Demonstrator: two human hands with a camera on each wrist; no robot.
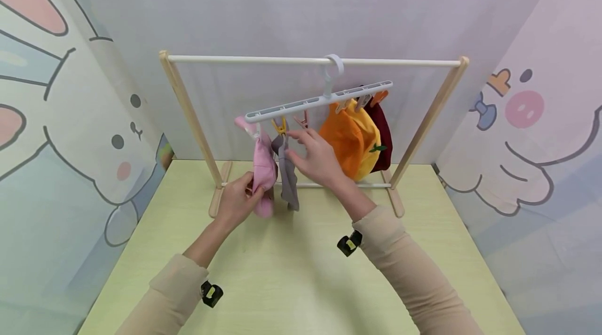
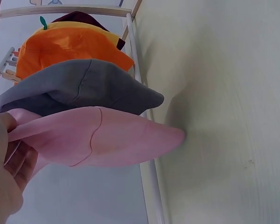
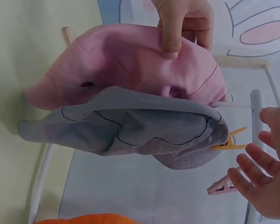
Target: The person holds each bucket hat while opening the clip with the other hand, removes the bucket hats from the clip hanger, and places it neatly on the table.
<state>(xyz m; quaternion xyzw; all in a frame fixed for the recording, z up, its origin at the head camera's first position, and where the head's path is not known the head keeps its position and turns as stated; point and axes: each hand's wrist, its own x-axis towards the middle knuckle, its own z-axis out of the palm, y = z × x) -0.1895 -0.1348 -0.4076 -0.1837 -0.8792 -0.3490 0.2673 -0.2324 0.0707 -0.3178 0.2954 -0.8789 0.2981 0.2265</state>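
Note:
My left hand (image 1: 237,199) grips the edge of a pink cloth hat (image 2: 116,137), thumb on one side and fingers on the other. The pink hat hangs under the left end of a white clip hanger (image 1: 282,110), at a white clip (image 1: 257,132). Just right of it, a grey hat (image 3: 130,128) with dark seams hangs from a yellow clip (image 3: 233,141). Beside that clip is my right hand (image 1: 320,160); in the right wrist view its fingers are spread and hold nothing. A bare pink clip (image 3: 221,185) hangs near its fingertips.
The hanger hooks over the white top bar (image 1: 244,59) of a wooden-legged rack (image 1: 189,110). Further right hang an orange hat (image 1: 340,141), a yellow hat (image 1: 369,131) with a green leaf, and a dark red hat (image 1: 383,136). A pale yellow table (image 1: 282,277) lies below.

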